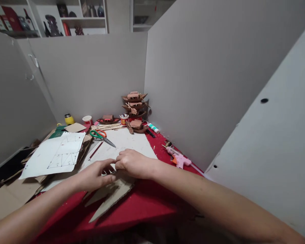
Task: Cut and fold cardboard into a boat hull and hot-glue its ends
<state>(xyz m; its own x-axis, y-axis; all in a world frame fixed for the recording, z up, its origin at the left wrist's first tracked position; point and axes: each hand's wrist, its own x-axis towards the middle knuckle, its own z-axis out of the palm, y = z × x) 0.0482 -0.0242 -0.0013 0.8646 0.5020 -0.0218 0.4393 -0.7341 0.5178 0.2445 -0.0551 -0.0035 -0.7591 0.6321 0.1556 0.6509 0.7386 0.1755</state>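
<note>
Head view: both hands are together near the middle of the counter (155, 200), over a pointed cardboard piece (117, 195). Cardboard sits directly below and on the near side of the hands; far end goes under the right hand (132, 163), two tapering points stick out toward the wearer, past the left hand (100, 173). Piece is tilted, over the red part of the counter; shadow beside the longer point.

Right hand: fingers curled inward, knuckles up, over the cardboard's far end. Fingertips hidden, so can't tell if it's actually gripping. Left hand: fingers bent, thumb and fingers parted, thumb by the cardboard's upper left edge, fingertips at the right hand's fingers. Something small and dark by the thumb tip, too small to identify; can't tell if it's pinched.

Around the hands: white board (129, 139) just beyond; scissors (103, 138) and pencil (95, 151) on it, past the left hand. Drawing sheet (57, 150) on stacked cardboard, left of the left hand. Pink glue gun (178, 158) beyond the right forearm, near the partition. Stacked model boats (134, 97) well apart, at the far corner.
</note>
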